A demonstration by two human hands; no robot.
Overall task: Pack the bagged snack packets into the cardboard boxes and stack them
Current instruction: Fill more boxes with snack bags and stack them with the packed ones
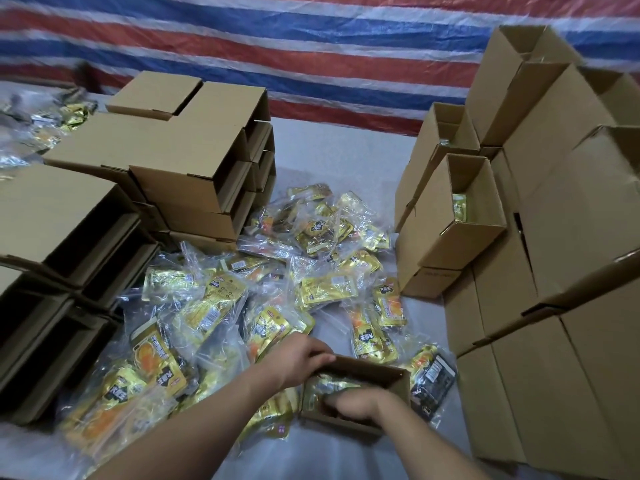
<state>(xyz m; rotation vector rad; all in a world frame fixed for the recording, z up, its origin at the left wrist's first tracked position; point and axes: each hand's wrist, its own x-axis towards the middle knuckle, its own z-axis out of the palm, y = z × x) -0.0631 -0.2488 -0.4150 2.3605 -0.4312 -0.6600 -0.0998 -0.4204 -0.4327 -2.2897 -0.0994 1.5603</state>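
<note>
The open cardboard box [356, 396] is steadied at its far rim by the left hand [304, 358], fingers curled over it, so the bagged snack packets [329, 386] can be pressed inside by the right hand [353, 405], whose finger position is hidden.

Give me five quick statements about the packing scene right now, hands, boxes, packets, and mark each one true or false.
1. The right hand is inside the open box, on a packet bag. True.
2. The left hand rests on the box's far left rim. True.
3. The loose packets lie in a pile between two groups of boxes. True.
4. The boxes at the left are stacked with their open sides straight up. False: their openings face sideways, toward the pile.
5. The backdrop is plain grey. False: it is striped red, blue and white.
</note>
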